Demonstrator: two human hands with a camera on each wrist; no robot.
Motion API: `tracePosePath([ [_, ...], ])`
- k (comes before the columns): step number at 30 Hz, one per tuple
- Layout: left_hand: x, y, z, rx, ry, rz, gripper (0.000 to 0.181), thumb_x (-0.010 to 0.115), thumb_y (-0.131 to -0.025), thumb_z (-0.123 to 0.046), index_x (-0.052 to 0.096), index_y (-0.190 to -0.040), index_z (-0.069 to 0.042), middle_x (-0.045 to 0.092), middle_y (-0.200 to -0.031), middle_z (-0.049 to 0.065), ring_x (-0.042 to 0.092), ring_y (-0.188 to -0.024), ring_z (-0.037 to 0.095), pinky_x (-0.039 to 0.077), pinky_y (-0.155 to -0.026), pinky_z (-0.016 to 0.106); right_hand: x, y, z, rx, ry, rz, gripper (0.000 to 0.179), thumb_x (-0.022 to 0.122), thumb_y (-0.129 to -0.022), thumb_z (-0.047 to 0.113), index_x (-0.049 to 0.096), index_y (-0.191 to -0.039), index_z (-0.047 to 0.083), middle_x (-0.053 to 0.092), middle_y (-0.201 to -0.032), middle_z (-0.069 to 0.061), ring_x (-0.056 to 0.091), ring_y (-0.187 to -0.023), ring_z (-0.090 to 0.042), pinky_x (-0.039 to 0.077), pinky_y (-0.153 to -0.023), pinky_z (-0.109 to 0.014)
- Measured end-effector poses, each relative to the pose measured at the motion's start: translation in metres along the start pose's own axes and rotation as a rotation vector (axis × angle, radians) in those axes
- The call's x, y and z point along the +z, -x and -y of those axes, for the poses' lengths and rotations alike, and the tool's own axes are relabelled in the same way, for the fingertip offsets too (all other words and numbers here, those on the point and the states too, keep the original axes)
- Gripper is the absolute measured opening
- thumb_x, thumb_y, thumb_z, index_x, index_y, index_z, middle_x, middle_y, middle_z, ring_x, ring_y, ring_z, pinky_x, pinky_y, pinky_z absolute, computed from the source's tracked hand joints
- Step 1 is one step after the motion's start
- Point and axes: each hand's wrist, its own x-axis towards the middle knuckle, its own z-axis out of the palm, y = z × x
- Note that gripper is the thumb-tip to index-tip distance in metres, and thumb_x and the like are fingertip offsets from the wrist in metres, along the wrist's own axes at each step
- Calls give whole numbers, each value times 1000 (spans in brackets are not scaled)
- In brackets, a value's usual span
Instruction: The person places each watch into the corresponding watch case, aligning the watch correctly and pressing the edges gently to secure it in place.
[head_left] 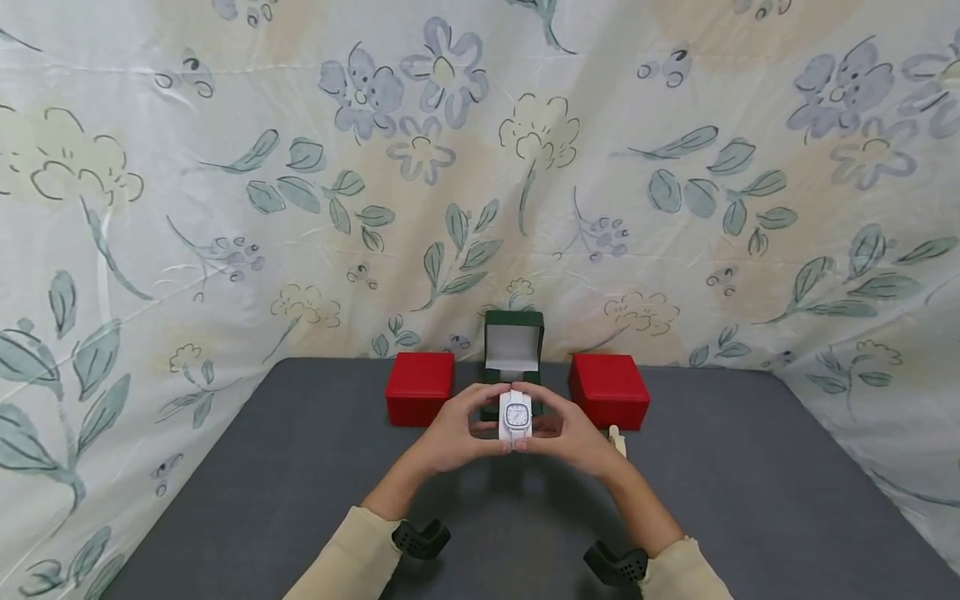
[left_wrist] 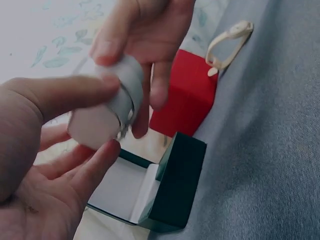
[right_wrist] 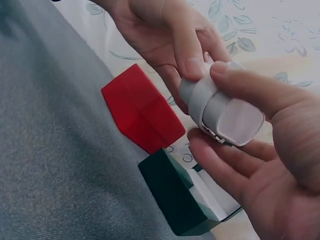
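A white wristwatch (head_left: pixel 517 415) with a squarish dial is strapped around a pale cushion (right_wrist: pixel 240 121), its buckle showing at the underside in the right wrist view. From one side my left hand (head_left: pixel 456 430) grips the cushion between thumb and fingers. My right hand (head_left: pixel 572 435) pinches it from the other side, so both hold it up over the table. Just behind them stands a dark green watch box (head_left: pixel 513 318), its lid raised and its lining pale. The hands cover the box's lower front in the head view.
Red boxes stand left (head_left: pixel 420 388) and right (head_left: pixel 609 392) of the green box. A cream-banded watch (left_wrist: pixel 230 45) lies in front of the right red box, partly behind my right wrist in the head view. The grey tabletop (head_left: pixel 300 500) meets a floral cloth (head_left: pixel 420 250) at the back.
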Motion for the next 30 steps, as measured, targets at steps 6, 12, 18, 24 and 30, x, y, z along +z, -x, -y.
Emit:
tracePosePath([
  [6, 0, -19, 6, -28, -90, -57, 74, 78, -79, -7, 44, -144, -14, 48, -141, 7, 50, -128, 26, 54, -91, 36, -1, -5, -4, 46, 86, -130, 76, 75, -84, 16, 35, -148, 16, 39, -151, -15, 53, -126, -42, 52, -96, -46],
  [12, -5, -49, 10, -79, -184, -42, 72, 75, -81, -3, 41, -144, -7, 44, -143, 14, 49, -132, 33, 54, -92, 38, -3, -18, -8, 105, 135, -270, 56, 62, -92, 3, 42, -144, 6, 46, -148, -17, 47, -135, -33, 45, -102, -46],
  [18, -7, -74, 18, -105, -299, 13, 66, 75, -82, -6, 44, -140, -5, 41, -145, 16, 51, -128, 32, 54, -93, 37, 0, -35, -19, 153, 143, -338, 52, 54, -93, -6, 44, -143, 3, 46, -147, -20, 48, -133, -34, 43, -102, -45],
  [24, -8, -87, 28, -149, -407, 32, 66, 74, -83, -9, 43, -142, -4, 43, -145, 16, 48, -126, 30, 46, -105, 44, 8, -47, -29, 193, 144, -392, 53, 53, -92, -9, 45, -143, 2, 46, -146, -21, 50, -131, -34, 42, -103, -45],
  [30, -7, -90, 39, -169, -420, 79, 67, 76, -80, -7, 44, -139, -4, 52, -138, 16, 52, -123, 32, 45, -105, 45, 15, -51, -36, 232, 174, -439, 49, 54, -89, -11, 51, -137, -1, 53, -137, -25, 56, -124, -35, 46, -101, -46],
])
